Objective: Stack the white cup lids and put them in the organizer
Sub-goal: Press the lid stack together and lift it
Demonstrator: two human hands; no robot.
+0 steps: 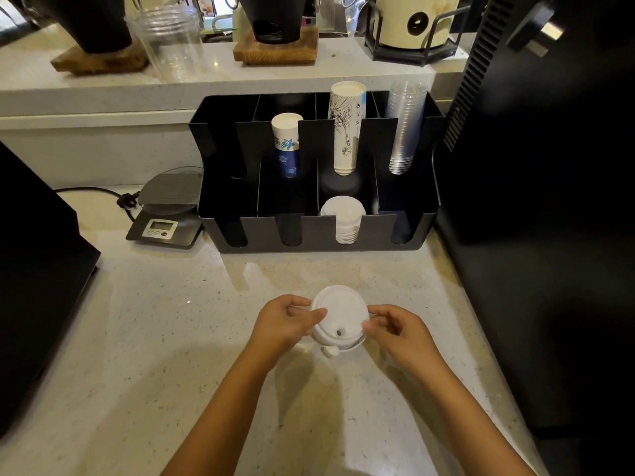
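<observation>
The bench (154, 338) is pale speckled stone with a raised ledge (103, 87) behind; the black organizer (316, 235) stands at its back, a small scale (165, 214) just left of the organizer and a dark machine (549, 201) right of it. In front of the organizer the left hand (281, 324) and right hand (398, 331) hold the white cup lids (338, 314) above the bench, fingers pinching the rim from both sides; how many lids are stacked there I cannot tell. More lids (343, 214) sit in the organizer's front row; the ledge's dark objects are cut off by the top edge.
</observation>
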